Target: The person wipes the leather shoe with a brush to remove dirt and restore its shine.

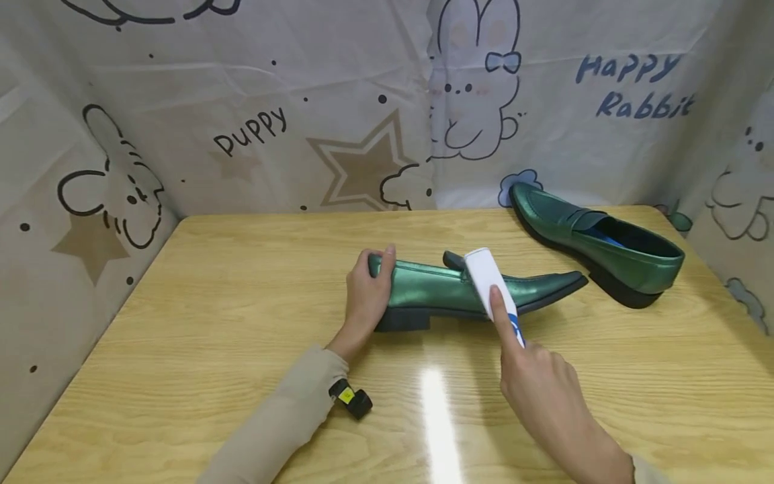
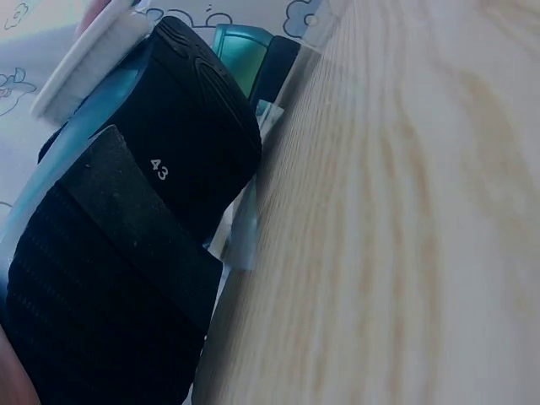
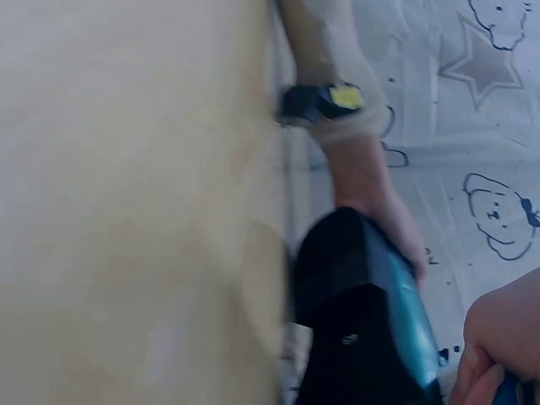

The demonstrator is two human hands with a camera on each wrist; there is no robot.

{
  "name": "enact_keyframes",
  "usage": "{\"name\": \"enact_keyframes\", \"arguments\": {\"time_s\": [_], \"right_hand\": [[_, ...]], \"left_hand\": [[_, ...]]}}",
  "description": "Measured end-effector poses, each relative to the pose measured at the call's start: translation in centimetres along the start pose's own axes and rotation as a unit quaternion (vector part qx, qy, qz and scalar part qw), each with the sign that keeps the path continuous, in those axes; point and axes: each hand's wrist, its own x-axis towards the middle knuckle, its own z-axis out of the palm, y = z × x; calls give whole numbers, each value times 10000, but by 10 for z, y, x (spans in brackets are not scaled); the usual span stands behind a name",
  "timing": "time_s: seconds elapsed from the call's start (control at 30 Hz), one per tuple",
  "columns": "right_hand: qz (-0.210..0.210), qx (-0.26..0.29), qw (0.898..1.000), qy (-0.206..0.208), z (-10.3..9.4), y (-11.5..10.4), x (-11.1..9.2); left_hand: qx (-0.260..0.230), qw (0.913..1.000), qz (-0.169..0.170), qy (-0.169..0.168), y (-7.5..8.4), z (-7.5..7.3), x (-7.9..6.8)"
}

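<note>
A metallic green loafer [image 1: 429, 286] with a black sole is held tilted on its side above the table. My left hand [image 1: 367, 289] grips it at the heel, thumb along the upper edge. The black sole [image 2: 198, 126] marked 43 fills much of the left wrist view. My right hand [image 1: 541, 376] holds a white brush [image 1: 484, 275] with a blue-marked handle, index finger stretched along its back. The brush lies against the side of the loafer near the strap; its pale bristles [image 2: 101, 67] show in the left wrist view.
A second green loafer [image 1: 605, 245] stands at the back right of the wooden table [image 1: 242, 282]. Printed cloth [image 1: 242, 81] with cartoon animals hangs behind and along the sides. A black strap device [image 1: 352, 398] sits on the left wrist.
</note>
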Motion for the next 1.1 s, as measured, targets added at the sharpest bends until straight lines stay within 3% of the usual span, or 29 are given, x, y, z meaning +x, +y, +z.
{"name": "enact_keyframes", "arguments": {"time_s": [0.1,0.23,0.53,0.7,0.87,1.0,1.1], "right_hand": [[-163,50,9996,204,0,-1,14],[-150,52,9998,126,-1,0,18],[424,-35,9955,-852,-6,7,-23],[94,-165,9988,-444,-1,8,-30],[-144,-10,9999,21,-1,5,-1],[-262,176,9991,278,-2,4,22],[-251,192,9991,282,-2,4,27]], "left_hand": [[-18,9999,162,-51,-2,-1,-1],[54,9998,158,-83,-2,-1,0],[243,9992,311,24,0,-7,8],[107,9979,633,102,-2,-8,7],[-27,9945,1036,135,-6,-4,3],[-54,9939,1095,125,-8,-2,2],[-13,9939,1097,136,-8,-1,3]]}}
